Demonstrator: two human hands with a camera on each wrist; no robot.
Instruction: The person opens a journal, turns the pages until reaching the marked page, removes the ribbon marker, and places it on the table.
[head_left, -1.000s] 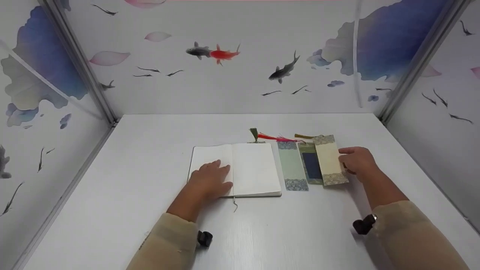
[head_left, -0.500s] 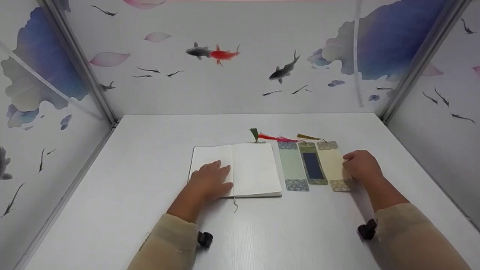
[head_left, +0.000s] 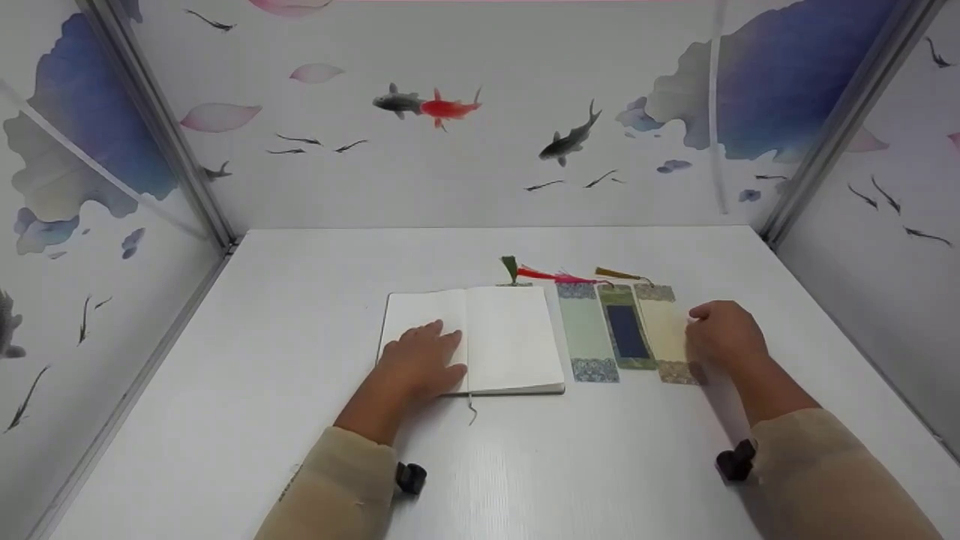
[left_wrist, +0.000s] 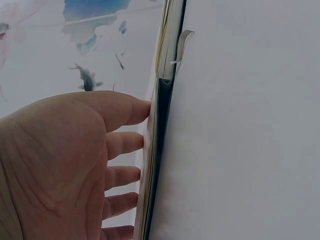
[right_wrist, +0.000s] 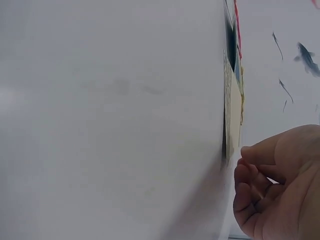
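Observation:
An open notebook [head_left: 510,337] with blank white pages lies on the table. My left hand [head_left: 422,362] rests on its left page, fingers straight and spread; the left wrist view shows the fingertips [left_wrist: 125,144] touching the paper. To the right lie three tasselled bookmarks: a pale green bookmark [head_left: 588,334], a dark blue and green bookmark [head_left: 626,330] and a cream bookmark [head_left: 662,330]. My right hand [head_left: 726,332] is at the cream one's right edge. In the right wrist view its thumb meets the curled index finger, and the cream bookmark's corner appears just beside the fingertips.
A grey ribbon [head_left: 472,411] hangs from the notebook's lower edge. A green tassel [head_left: 509,268] shows behind the notebook, its bookmark mostly hidden. Red, pink and olive tassels lie across the bookmark tops. White panels [head_left: 450,187] printed with fish enclose the white table [head_left: 315,262].
My right hand has moved slightly right and toward me with the cream bookmark, uncovering the blue and green one. The cream bookmark has then settled flat beside the hand. My left hand stays still.

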